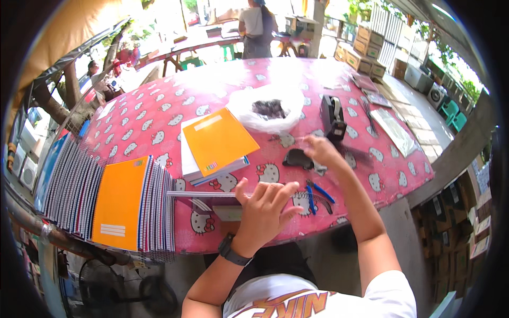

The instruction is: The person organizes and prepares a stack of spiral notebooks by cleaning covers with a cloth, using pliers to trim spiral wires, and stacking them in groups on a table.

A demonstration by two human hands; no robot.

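My left hand (268, 209), with a dark watch on the wrist, is above the table's near edge, fingers apart and partly bent. Beneath it runs the narrow white edge of a notebook (212, 194), with a spiral wire coil (303, 195) showing at its right end; whether the hand touches it I cannot tell. Farther right, my right hand (322, 151) has its fingers pinched beside a black object (298, 158); motion blur hides what they hold. Blue-handled pliers (319, 195) lie near the coil.
Spiral notebooks stand in a long row (74, 180) at left, an orange-covered one (121, 204) in front. More notebooks (220, 140) lie stacked mid-table. Behind are a white plastic bag (241, 114) with dark contents and a black tape dispenser (333, 119). A person (257, 26) stands beyond.
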